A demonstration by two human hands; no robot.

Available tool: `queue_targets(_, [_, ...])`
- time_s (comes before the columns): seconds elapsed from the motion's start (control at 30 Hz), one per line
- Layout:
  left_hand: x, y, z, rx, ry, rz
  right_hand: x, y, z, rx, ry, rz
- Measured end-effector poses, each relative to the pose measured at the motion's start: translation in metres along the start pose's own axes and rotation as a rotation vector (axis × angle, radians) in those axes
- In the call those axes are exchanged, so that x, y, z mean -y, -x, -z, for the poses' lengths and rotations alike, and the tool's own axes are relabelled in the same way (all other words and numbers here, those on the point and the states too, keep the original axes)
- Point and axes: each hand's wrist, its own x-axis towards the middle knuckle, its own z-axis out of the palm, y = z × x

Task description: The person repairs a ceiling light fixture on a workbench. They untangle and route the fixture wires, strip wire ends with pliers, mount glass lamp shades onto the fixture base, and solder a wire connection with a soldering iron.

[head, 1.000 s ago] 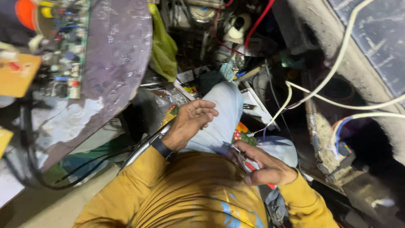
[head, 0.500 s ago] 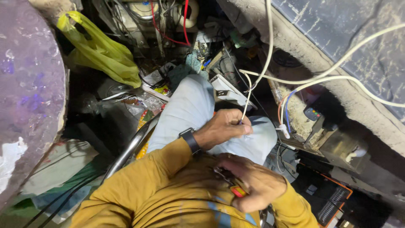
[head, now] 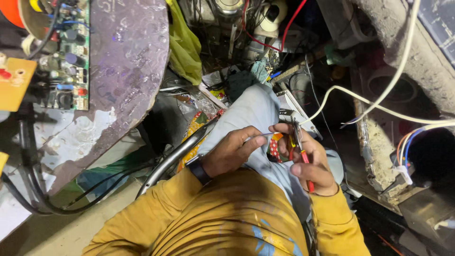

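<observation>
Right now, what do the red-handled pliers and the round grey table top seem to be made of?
Red-handled pliers: dark, dull metal head; handles look plastic-coated, glossy red. Round grey table top: probably painted metal or stone; embossed pattern, coating flaked off in pale patches.

hands 2 (head: 232,151); pliers 1 (head: 301,154); circuit board 1 (head: 66,57); yellow-green bag 1 (head: 185,47)

Probably an electronics repair workshop: circuit board (head: 66,61), loose wires (head: 379,106), cluttered parts.
</observation>
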Motion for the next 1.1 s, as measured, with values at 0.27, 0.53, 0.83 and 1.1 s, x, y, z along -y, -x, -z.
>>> queue_targets(0.27, [-0.010,-0.003,0.003,-0.301,0.546,0.001,-0.007,-0.010,-0.009,-0.047,0.062,0.038])
queue_targets(0.53, [-0.014,-0.005,0.018,-0.081,0.651,0.233,0.003,0.000,0.000,-0.113,0.143,0.034])
queue_targets(0.83, [-0.007,-0.016,0.001,-0.362,0.317,-0.092,-0.008,0.019,-0.017,-0.186,0.721,0.307])
queue_targets(1.1, [-0.024,-0.004,-0.015,-0.536,-0.251,-0.280,-0.048,0.004,-0.034,-0.012,0.236,-0.123])
